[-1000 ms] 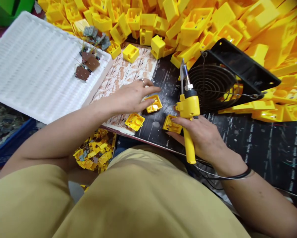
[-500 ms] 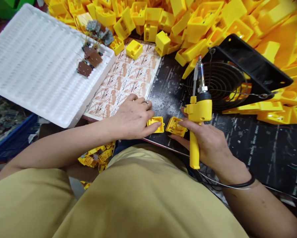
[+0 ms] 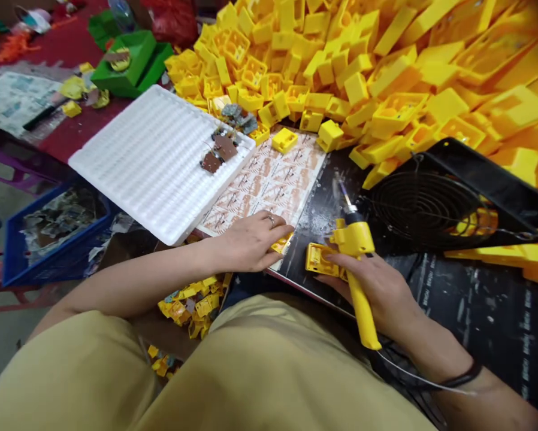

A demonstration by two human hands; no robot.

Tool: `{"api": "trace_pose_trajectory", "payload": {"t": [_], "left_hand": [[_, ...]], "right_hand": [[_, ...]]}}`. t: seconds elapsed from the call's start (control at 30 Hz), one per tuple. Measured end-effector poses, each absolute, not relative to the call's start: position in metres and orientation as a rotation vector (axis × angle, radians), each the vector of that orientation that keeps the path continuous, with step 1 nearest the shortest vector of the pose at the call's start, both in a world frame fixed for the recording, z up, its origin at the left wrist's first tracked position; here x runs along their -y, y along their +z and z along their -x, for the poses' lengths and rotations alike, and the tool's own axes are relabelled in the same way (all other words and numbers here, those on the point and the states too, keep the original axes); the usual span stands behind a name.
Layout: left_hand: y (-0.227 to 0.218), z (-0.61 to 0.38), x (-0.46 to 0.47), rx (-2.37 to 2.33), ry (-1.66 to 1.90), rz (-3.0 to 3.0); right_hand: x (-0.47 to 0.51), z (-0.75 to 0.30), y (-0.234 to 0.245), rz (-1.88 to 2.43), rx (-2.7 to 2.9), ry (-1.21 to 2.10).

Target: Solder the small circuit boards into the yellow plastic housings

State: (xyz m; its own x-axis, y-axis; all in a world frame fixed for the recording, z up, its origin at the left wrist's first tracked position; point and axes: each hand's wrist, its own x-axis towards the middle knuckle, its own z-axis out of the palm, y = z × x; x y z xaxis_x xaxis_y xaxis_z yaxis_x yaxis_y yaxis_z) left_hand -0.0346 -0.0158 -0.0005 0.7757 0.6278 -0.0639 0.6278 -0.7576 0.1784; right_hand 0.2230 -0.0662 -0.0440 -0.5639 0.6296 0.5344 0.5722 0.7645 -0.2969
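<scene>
My left hand [image 3: 246, 244] is at the table's front edge, its fingers closed over a small yellow plastic case [image 3: 281, 243] that they partly hide. To its right, my right hand [image 3: 381, 284] has a yellow soldering gun [image 3: 357, 239] lying across it, metal tip pointing away from me and handle toward my body. Between the thumb and fingers of that same hand is another yellow plastic case [image 3: 316, 258], its hollow side facing up. The two cases are apart. A thin solder wire runs from the gun's handle past my right wrist.
Yellow cases [image 3: 314, 78] are heaped along the back. A black fan with a wire guard [image 3: 415, 206] lies at right. A white foam tray [image 3: 147, 155] at left carries brown circuit boards [image 3: 211, 163]. Beyond are green boxes [image 3: 125, 69] and a blue crate [image 3: 15, 239].
The view has swung left and up, so more of the table's left side shows. My left hand has shifted its case onto the printed sheet's edge, farther from the right-hand case.
</scene>
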Motion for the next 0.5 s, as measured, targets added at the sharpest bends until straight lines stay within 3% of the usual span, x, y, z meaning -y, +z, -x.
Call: {"api": "trace_pose_trajectory", "payload": {"t": [0.1, 0.33, 0.5], "left_hand": [[0.0, 0.03, 0.012, -1.149, -0.1, -2.859], [-0.002, 0.022, 0.008, -0.827, 0.112, -2.797], [0.034, 0.06, -0.06, -1.575, 0.185, -2.771]], "right_hand": [[0.067, -0.228, -0.045, 0.943, 2.287, 0.068], [0.064, -0.225, -0.042, 0.845, 2.369, 0.123], [0.064, -0.233, -0.037, 0.881, 2.297, 0.037]]}}
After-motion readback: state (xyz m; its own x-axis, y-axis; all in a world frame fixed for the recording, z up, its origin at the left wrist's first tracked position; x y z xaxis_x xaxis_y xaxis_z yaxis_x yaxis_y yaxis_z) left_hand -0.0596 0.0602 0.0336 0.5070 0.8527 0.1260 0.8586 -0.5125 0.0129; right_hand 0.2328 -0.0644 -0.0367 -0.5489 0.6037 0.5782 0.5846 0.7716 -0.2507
